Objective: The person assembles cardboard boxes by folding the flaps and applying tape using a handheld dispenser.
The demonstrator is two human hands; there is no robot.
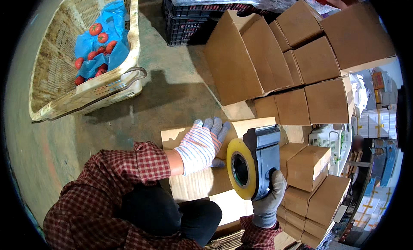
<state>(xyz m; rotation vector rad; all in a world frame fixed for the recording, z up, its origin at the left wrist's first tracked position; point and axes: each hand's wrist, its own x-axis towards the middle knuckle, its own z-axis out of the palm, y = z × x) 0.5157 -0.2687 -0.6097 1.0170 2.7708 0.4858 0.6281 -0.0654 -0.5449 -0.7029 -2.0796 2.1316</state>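
My left hand (pixel 201 144), in a striped white glove, lies flat with fingers stretched out on the top flaps of a cardboard box (pixel 189 185). In a grey glove, my right hand (pixel 271 198) grips a tape dispenser (pixel 266 157) from its lower end. A large yellowish roll of packing tape (pixel 234 164) sits in the dispenser, which is held upright above the right part of the box. The dispenser hides part of the box top behind it. Whether tape touches the cardboard I cannot tell.
A dirty cream plastic basket (pixel 134 43) with tomatoes (pixel 95 29) on blue plastic stands at the upper left. Black crates (pixel 189 28) are at the back. Stacked cardboard boxes (pixel 318 60) fill the upper right, and more boxes (pixel 307 166) stand to the right. Another person's arm (pixel 333 0) shows at the top.
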